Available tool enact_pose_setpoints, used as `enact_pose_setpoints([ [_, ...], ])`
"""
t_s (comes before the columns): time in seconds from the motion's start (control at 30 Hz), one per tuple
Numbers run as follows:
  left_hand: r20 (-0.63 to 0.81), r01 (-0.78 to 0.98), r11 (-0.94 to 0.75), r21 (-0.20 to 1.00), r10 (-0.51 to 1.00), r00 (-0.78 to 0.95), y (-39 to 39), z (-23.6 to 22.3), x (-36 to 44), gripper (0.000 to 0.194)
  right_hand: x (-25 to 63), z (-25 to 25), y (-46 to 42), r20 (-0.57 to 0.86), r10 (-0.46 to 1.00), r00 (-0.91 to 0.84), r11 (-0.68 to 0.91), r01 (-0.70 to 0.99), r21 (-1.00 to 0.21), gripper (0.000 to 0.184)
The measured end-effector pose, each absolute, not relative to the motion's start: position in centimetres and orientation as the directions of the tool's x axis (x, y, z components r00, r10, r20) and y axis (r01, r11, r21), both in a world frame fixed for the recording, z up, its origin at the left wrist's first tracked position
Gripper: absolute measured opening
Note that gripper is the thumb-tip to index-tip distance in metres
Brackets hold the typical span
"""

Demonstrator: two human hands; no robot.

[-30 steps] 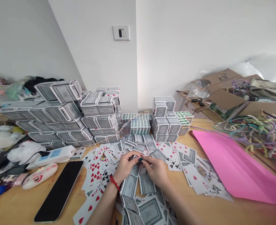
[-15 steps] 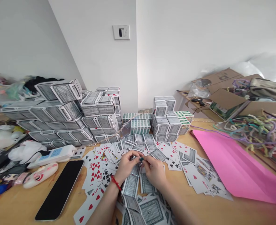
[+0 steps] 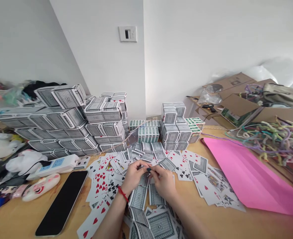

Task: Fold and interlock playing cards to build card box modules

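Note:
My left hand (image 3: 135, 174), with a red cord at its wrist, is closed in a pinch. Fingertip to fingertip with it, my right hand (image 3: 163, 181) is also closed, a dark green nail showing on one thumb. Between them they grip a playing card, mostly hidden by the fingers. Below the hands lies a run of folded cards (image 3: 138, 196) with grey patterned backs. Nearer to me is a heap of face-down cards (image 3: 161, 224). Beyond my fingertips sit small folded card pieces (image 3: 147, 156).
Stacked card blocks (image 3: 61, 121) stand at the back left, and a smaller stack (image 3: 172, 131) at back centre. Loose face-up cards (image 3: 101, 182) lie on both sides. A phone (image 3: 61, 202) and power strip (image 3: 55, 165) are at left; pink paper (image 3: 251, 179) and cardboard boxes (image 3: 243, 106) at right.
The view has shifted very slightly. Both hands keep their pinch in nearly the same place, with only a tiny movement of the fingers.

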State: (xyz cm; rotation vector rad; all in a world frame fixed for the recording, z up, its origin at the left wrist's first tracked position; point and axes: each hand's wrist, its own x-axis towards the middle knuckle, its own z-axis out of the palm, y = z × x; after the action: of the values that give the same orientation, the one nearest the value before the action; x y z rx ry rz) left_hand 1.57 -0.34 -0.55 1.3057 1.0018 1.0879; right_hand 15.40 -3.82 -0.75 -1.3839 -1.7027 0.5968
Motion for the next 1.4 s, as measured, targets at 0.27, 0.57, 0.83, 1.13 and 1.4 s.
enact_pose_setpoints([
  [0.27, 0.037, -0.057, -0.026, 0.998, 0.98, 0.195, -0.4, -0.4, 1.7, 0.016, 15.6, -1.2, -3.6, 0.271, 0.963, -0.005, 0.238, 0.496, -0.835, 0.019],
  [0.57, 0.049, -0.06, -0.034, 0.998, 0.963, 0.265, -0.4, -0.3, 1.6, 0.022, 15.9, -1.1, -3.6, 0.342, 0.938, -0.06, 0.317, 0.55, -0.773, 0.021],
  [0.83, 0.06, -0.08, -0.041, 0.996, 0.967, 0.249, -0.5, -0.6, 1.8, 0.02, 15.6, -1.8, -3.6, 0.456, 0.879, -0.141, 0.418, 0.69, -0.592, 0.035],
  [1.13, 0.003, -0.221, 0.053, 0.974, 0.97, 0.244, -0.4, -0.6, 1.7, 0.037, 16.6, -1.8, -2.6, 0.236, 0.969, 0.073, 0.209, 0.267, -0.941, 0.031],
  [1.4, -0.174, -0.321, 0.309, 0.895, 0.906, 0.385, -0.8, 0.2, 2.0, 0.045, 17.0, -1.9, -2.0, 0.185, 0.978, 0.095, 0.183, 0.031, -0.983, 0.032],
])
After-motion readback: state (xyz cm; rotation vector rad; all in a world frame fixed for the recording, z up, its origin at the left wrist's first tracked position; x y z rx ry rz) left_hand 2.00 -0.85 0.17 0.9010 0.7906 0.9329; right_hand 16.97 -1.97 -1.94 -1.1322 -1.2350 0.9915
